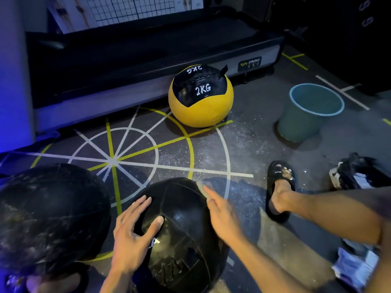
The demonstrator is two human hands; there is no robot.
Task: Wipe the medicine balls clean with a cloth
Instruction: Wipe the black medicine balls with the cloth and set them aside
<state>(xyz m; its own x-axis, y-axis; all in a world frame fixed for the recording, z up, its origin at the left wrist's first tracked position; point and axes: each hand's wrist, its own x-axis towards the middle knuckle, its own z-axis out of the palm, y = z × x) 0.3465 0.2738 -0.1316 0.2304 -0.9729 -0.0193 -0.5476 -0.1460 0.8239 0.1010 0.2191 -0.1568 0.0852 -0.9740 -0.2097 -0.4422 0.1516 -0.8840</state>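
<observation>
From the head camera, three medicine balls are lying on the dark gym floor, which is marked with white and yellow lines. Two of them are black and one is yellow and black.

The nearer black ball is sitting at the bottom centre, directly below the person. The left hand is resting on its left side with the fingers spread and nearly straight, the thumb lying across the top panel; it is gripping nothing, only pressing against the ball. The right hand is reaching over the ball's upper right edge, blurred; a pale cloth seems to be lying under its extended fingers against the ball, but whether the fingers are pinching it or only pressing it flat cannot be told.

The second black ball, dusty and scuffed, is sitting just beside the first, at the left edge.

The yellow and black ball, marked "2KG" twice, is standing well apart, against the base of one treadmill.

One teal bucket is standing upright to the right. One foot in a black slide sandal is planted near the right hand.
</observation>
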